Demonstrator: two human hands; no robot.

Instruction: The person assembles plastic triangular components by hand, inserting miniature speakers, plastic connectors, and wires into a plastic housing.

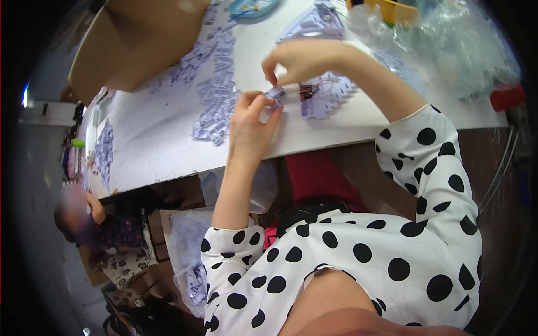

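Over the near part of the white table, my left hand [250, 122] grips a small pale lavender plastic part [274, 94] between thumb and fingers. My right hand [300, 63] reaches down from above, its fingers bent and closed at the upper end of that part. What the right fingertips pinch is too small and blurred to make out. Thin wires [292, 90] run from beside the part toward a dark red and black component [307, 91]. That component lies by an array of lavender plastic pieces [325, 103] just right of my hands.
Left of my hands lies a long heap of lavender pieces [216, 106] beside a large cardboard box [137, 45]. A blue tray [253, 7] stands at the back. Clear plastic bags [448, 50] crowd the right. Another person [106, 229] sits at the lower left, near a lined bin [193, 241].
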